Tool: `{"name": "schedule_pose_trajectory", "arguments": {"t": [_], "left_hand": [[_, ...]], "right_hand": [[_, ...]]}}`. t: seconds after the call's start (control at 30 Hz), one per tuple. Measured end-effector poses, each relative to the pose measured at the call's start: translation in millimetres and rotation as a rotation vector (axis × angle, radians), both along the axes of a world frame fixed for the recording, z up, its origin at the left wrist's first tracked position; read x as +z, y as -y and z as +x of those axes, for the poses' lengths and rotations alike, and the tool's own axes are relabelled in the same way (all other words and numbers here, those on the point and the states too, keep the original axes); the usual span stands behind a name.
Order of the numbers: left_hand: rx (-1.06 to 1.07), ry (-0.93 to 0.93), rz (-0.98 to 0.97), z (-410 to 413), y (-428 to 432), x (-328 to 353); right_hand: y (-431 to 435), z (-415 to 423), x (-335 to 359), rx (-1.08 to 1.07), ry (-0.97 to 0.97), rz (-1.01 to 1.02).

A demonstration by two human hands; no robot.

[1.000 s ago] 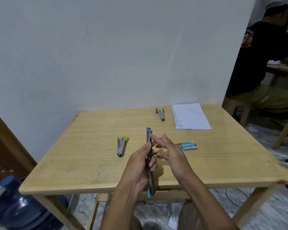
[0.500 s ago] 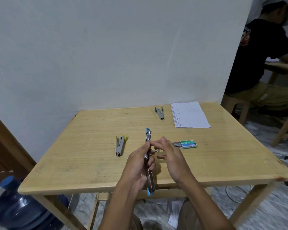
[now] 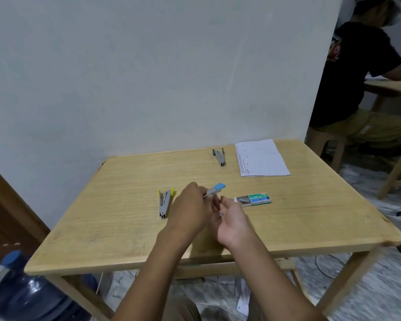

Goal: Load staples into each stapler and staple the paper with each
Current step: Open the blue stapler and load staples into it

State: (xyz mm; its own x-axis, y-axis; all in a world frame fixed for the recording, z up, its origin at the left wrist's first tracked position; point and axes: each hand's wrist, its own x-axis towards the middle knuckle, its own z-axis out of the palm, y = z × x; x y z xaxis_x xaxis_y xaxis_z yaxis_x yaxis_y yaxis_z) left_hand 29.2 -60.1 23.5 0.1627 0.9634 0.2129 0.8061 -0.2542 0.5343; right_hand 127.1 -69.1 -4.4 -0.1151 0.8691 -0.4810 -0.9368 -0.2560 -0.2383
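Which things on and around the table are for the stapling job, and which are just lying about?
For the job:
- blue stapler in the left hand
- right hand
- yellow stapler
- green stapler
- staple box
- paper

Just lying about:
- water bottle on the floor
- scraps of paper under the table

My left hand (image 3: 192, 209) closed round blue-tipped stapler (image 3: 215, 189) above wooden table (image 3: 125, 228), my right hand (image 3: 232, 218) palm-up just beside it, fingers loosely curled, yellow stapler (image 3: 165, 203) lying left, green stapler (image 3: 220, 157) near paper (image 3: 261, 158), staple box (image 3: 255, 199) slid open.
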Motion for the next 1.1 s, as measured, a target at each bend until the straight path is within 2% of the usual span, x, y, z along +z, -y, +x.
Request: {"name": "schedule_pose_trajectory", "arguments": {"t": [0.07, 0.13, 0.2, 0.27, 0.3, 0.37, 0.53, 0.63, 0.77, 0.97, 1.1], "left_hand": [[-0.023, 0.090, 0.028, -1.5, -2.2, 6.1], [-0.016, 0.258, -0.016, -5.6, -5.7, 5.3], [0.030, 0.514, -0.160, -10.1, -7.0, -1.2], [0.070, 0.813, -0.359, -12.8, -4.8, -8.4], [0.084, 0.937, -0.447, -13.6, -3.7, -12.6], [0.108, 1.071, -0.566, -14.5, -0.9, -20.9], [0.109, 1.351, -0.756, -18.6, 1.9, -38.9], [0.069, 1.437, -0.794, -23.0, 0.0, -42.0], [-0.017, 1.559, -0.802, -27.8, 3.0, -45.0], [-0.079, 1.636, -0.818, -32.8, 2.4, -49.6], [-0.090, 1.645, -0.826, -33.4, 1.6, -50.8]], "right_hand": [[0.9, 0.5, 1.7, -0.023, -0.050, 0.017], [0.5, 5.8, 3.4, -0.039, -0.038, 0.033], [-4.2, 15.0, 5.0, -0.081, -0.024, 0.026], [-10.7, 25.4, 6.6, -0.084, 0.086, 0.044], [-13.8, 30.3, 7.4, -0.064, 0.199, 0.067], [-19.0, 39.3, 8.0, 0.005, 0.500, 0.120], [-32.0, 50.9, 12.9, 0.320, 1.461, 0.205], [-38.8, 53.8, 14.2, 0.433, 1.810, 0.317], [-44.8, 56.0, 17.4, 0.635, 2.015, 0.335], [-47.4, 57.1, 16.2, 0.699, 2.248, 0.391], [-40.9, 61.4, 21.0, 0.685, 2.253, 0.452]]}}
